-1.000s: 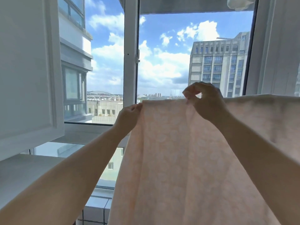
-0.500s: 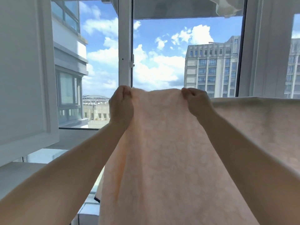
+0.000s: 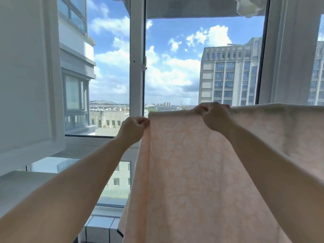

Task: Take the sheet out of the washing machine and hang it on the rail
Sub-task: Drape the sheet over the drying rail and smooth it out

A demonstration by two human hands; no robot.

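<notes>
Hands, left (image 3: 134, 128) and right (image 3: 214, 116), each pinch shut on the pink sheet (image 3: 192, 172) top edge.

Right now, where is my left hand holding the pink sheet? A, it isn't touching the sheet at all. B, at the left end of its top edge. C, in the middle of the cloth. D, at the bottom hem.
B: the left hand is closed on the left end of the top edge of the sheet, while the right hand grips that edge further right.
</notes>
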